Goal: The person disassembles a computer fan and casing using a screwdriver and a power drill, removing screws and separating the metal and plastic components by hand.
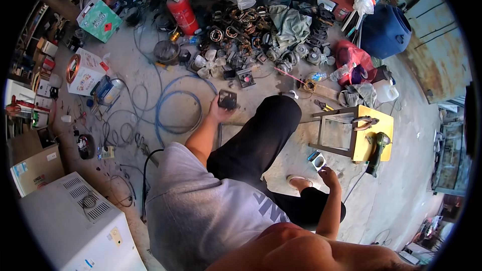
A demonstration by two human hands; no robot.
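Observation:
My left hand [219,110] reaches forward over the concrete floor and grips a small dark square part [227,99]. My right hand [329,175] is low on the right, by my foot [300,181], and holds a small blue and white box-like thing [318,159] at its fingertips. I sit on the floor in a grey shirt and black trousers [261,135], one knee raised between the two hands. Ahead of the left hand lies a heap of motor parts and copper windings [236,45].
A blue hose coil [175,108] lies left of my left hand. A red extinguisher [183,12] stands behind the heap. To the right is a yellow-topped stool [371,138] on its side with pliers and a green drill [376,151]. A white appliance [75,221] sits lower left.

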